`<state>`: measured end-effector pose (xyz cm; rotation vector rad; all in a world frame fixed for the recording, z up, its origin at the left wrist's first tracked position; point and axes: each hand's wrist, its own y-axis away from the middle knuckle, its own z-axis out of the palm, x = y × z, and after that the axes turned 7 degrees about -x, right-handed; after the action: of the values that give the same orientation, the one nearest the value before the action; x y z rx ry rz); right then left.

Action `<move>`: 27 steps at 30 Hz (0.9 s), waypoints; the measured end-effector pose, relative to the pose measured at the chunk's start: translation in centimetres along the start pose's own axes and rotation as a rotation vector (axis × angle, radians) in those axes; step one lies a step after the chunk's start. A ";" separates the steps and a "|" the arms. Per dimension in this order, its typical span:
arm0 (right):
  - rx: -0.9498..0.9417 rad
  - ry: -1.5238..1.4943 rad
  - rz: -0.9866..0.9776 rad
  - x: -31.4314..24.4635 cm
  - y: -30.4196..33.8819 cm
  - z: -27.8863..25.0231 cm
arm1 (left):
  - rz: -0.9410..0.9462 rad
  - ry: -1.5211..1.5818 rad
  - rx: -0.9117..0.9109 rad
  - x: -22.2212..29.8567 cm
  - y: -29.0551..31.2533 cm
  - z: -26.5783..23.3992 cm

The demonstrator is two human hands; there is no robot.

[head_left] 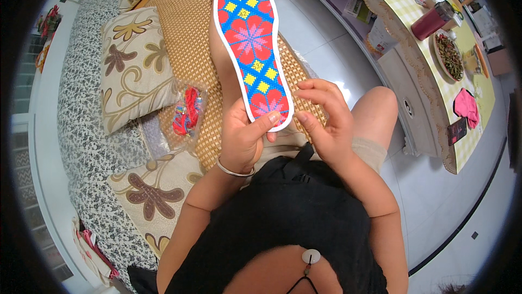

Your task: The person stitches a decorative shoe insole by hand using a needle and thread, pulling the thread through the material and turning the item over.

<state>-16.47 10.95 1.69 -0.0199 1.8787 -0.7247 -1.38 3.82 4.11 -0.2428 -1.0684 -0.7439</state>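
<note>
An embroidered insole (250,40) with a white rim and a stitched pattern of red and pink flowers, yellow diamonds and blue ground is held up over my lap. My left hand (244,137) grips its narrow lower end, thumb pressed on the patterned face and the other fingers behind it, largely hidden. Close by the insole's lower right edge is my right hand (329,123). Its thumb and fingers are bent but apart, with no object visible between them. To the left of the insole, a clear plastic bag holds bright red and multicoloured thread (187,113).
A woven mat (190,38) covers the seat beneath me. Floral cushions (136,68) lie on the patterned sofa (87,131) at left. At right, a checked-cloth table (468,104) bears a dark red tumbler (432,20), a plate of food (448,55) and a pink cloth (466,107).
</note>
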 end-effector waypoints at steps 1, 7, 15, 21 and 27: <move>-0.027 0.058 -0.064 -0.2 -0.3 -0.1 | 0.015 -0.022 0.005 -0.1 0.0 0.1; -0.029 0.040 -0.257 -2.5 -1.5 -1.5 | 0.107 -0.299 0.088 -1.0 -0.1 -0.3; 0.655 -0.543 -0.217 -2.8 1.0 -29.5 | 0.248 -0.645 0.416 -0.7 -1.1 -7.6; 0.920 -0.275 -0.261 -1.8 3.5 -29.1 | 0.194 -0.366 0.322 -1.2 -1.6 -5.4; 0.177 0.376 0.079 -1.3 0.2 -7.1 | 0.144 -0.195 0.166 -0.2 -0.2 -2.0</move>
<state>-21.82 14.91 4.39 0.3221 2.1475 -0.8831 -0.15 2.73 2.92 -0.2509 -1.2766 -0.5069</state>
